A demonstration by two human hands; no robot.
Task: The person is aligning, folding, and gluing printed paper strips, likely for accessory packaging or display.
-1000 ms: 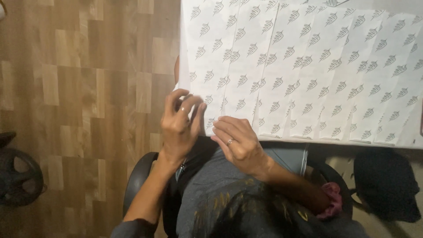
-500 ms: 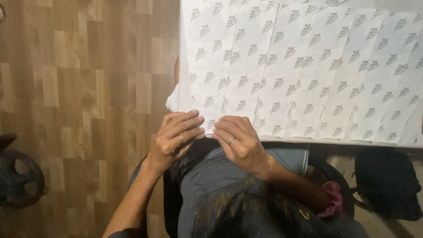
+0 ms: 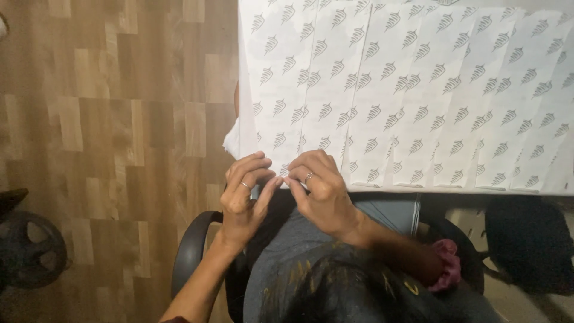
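A large white paper sheet (image 3: 406, 90) printed with small dark leaf-like marks covers the table in front of me, creased in vertical folds. My left hand (image 3: 245, 194) and my right hand (image 3: 320, 188) meet at the sheet's near left edge. Both pinch the paper's edge between fingertips and thumbs, close together. A ring shows on one finger of each hand. A loose white corner (image 3: 232, 140) of the sheet sticks out past the table's left side, just above my left hand.
A wood-pattern floor (image 3: 113, 131) lies to the left. I sit in a black office chair; its armrest (image 3: 188, 254) curves below my left wrist. A dark wheel-like object (image 3: 30, 251) sits at the far left. A pink scrunchie (image 3: 448, 266) is on my right forearm.
My left hand has dropped from a raised position over the sheet's corner down to the near edge, beside my right hand. The right hand has barely moved.
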